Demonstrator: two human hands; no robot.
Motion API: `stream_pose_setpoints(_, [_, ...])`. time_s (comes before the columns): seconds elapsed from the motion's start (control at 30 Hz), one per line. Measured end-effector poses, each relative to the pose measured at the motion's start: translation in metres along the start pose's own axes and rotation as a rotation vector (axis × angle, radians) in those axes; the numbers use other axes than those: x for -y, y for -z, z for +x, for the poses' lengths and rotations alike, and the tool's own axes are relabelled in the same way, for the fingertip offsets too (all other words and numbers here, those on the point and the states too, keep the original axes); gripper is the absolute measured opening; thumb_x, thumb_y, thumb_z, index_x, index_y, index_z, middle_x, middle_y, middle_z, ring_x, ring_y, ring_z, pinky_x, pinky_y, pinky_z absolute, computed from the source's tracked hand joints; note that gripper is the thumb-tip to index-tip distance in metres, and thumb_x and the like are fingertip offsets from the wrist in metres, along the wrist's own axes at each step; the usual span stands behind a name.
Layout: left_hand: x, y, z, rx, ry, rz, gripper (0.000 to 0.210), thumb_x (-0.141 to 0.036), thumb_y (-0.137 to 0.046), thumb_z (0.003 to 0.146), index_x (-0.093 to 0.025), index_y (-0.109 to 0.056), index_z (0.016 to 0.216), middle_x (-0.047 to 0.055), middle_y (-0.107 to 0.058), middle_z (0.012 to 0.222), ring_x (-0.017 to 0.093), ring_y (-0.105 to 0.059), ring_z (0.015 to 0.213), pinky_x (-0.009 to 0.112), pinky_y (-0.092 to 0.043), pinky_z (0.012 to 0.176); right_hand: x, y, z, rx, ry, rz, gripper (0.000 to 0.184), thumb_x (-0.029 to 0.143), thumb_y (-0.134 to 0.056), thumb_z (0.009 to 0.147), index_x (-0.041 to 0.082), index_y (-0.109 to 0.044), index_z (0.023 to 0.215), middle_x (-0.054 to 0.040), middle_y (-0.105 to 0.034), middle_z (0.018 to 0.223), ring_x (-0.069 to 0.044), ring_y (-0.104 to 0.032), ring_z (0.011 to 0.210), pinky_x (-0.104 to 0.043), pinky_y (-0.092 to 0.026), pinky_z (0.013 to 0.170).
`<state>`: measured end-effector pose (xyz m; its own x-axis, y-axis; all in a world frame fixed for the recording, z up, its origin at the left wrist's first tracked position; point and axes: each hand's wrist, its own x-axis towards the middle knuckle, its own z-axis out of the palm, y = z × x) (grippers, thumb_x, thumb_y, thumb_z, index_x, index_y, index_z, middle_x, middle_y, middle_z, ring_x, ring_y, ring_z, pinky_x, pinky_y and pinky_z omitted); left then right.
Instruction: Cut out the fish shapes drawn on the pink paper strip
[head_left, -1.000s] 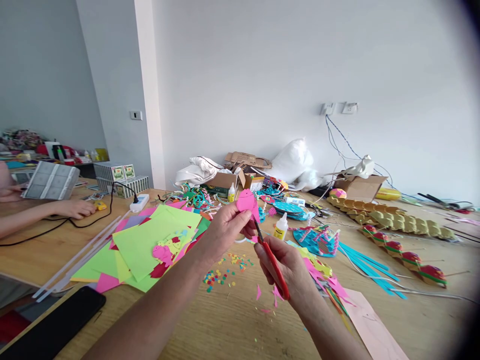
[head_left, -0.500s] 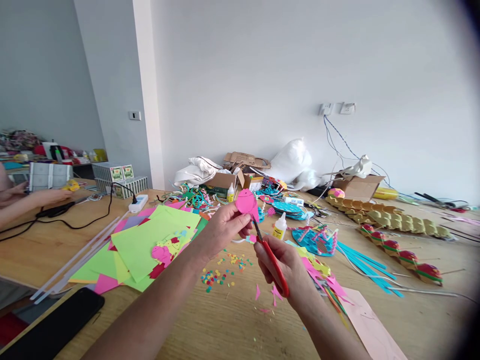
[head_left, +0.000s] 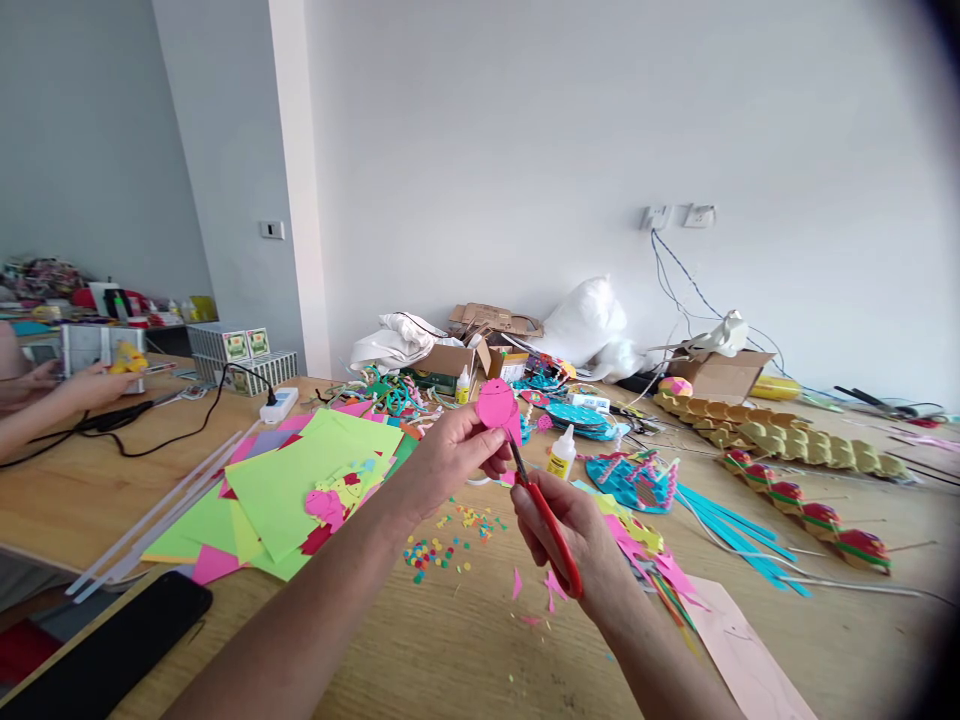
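Starting at the far left, a co-worker's hand [head_left: 91, 386] holds something yellow [head_left: 129, 358], well apart from me. Nearer, a black phone [head_left: 112, 640] lies by the front edge of the bench [head_left: 390, 650], then overlapping green sheets [head_left: 300, 480] with small cutouts [head_left: 325, 508] on top.

My left hand [head_left: 456, 452] pinches the pink paper [head_left: 496, 404] up above the bench, between those sheets and the glue bottle [head_left: 561, 455]. My right hand [head_left: 592, 545] is closed around the red handles of the scissors [head_left: 556, 548], blades up against the paper's lower edge; I can't tell how far they're parted.

My pinching fingers are close to that edge, so a careless squeeze might nick one. If the thin paper bends or twists, the cut could stray. The bottle stands upright just beyond my right hand; a wide swing could tip it.
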<state>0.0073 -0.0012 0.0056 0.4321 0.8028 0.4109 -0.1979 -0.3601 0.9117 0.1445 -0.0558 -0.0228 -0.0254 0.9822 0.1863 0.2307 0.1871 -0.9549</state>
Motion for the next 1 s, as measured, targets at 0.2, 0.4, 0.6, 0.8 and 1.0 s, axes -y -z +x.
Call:
stream_pose_setpoints(0.2, [-0.001,0.0002,0.0004,0.008,-0.001,0.011,0.014,-0.023,-0.052,0.079,-0.014,-0.058,0.071,0.001,-0.059,0.067,0.01,-0.056,0.058,0.023,-0.046,0.057,-0.0082,-0.0005,0.0038,-0.023,0.011,0.008,0.037,0.052,-0.056,0.072,0.021,-0.043,0.059,0.0094,-0.037,0.038,-0.005,-0.031,0.032,-0.018,-0.023,0.033])
stream_pose_setpoints(0.4, [-0.0017,0.003,0.0002,0.027,-0.001,0.034,0.012,-0.024,-0.052,0.08,-0.014,-0.057,0.075,0.0,-0.057,0.068,0.009,-0.055,0.059,0.024,-0.045,0.058,-0.0047,0.0002,0.0046,-0.025,0.011,-0.075,0.037,0.052,-0.057,0.07,0.022,-0.04,0.056,0.0091,-0.036,0.037,-0.006,-0.032,0.032,-0.019,-0.022,0.034])
stream_pose_setpoints(0.6, [-0.0015,0.0056,0.0015,0.028,-0.017,0.066,0.012,-0.023,-0.051,0.081,-0.014,-0.057,0.078,0.0,-0.057,0.069,0.009,-0.054,0.059,0.024,-0.045,0.058,-0.0064,0.0013,0.0048,-0.019,0.03,-0.123,0.036,0.052,-0.054,0.071,0.022,-0.041,0.057,0.0088,-0.035,0.039,-0.007,-0.032,0.033,-0.02,-0.023,0.036])
stream_pose_setpoints(0.8, [-0.0004,0.0067,0.0017,0.031,-0.018,0.067,0.013,-0.025,-0.05,0.081,-0.014,-0.056,0.077,0.001,-0.057,0.07,0.009,-0.054,0.06,0.024,-0.045,0.058,-0.0079,0.0013,0.0066,-0.031,0.02,-0.13,0.035,0.052,-0.054,0.07,0.022,-0.041,0.057,0.0089,-0.035,0.038,-0.007,-0.033,0.032,-0.021,-0.022,0.036])
stream_pose_setpoints(1.0, [-0.0019,0.0079,0.0017,0.047,-0.013,0.083,0.014,-0.026,-0.051,0.08,-0.014,-0.056,0.077,0.0,-0.055,0.068,0.009,-0.052,0.059,0.023,-0.043,0.058,-0.0078,0.0015,0.0064,-0.042,0.03,-0.164,0.034,0.051,-0.052,0.07,0.022,-0.04,0.056,0.0083,-0.036,0.037,-0.007,-0.033,0.032,-0.021,-0.023,0.035])
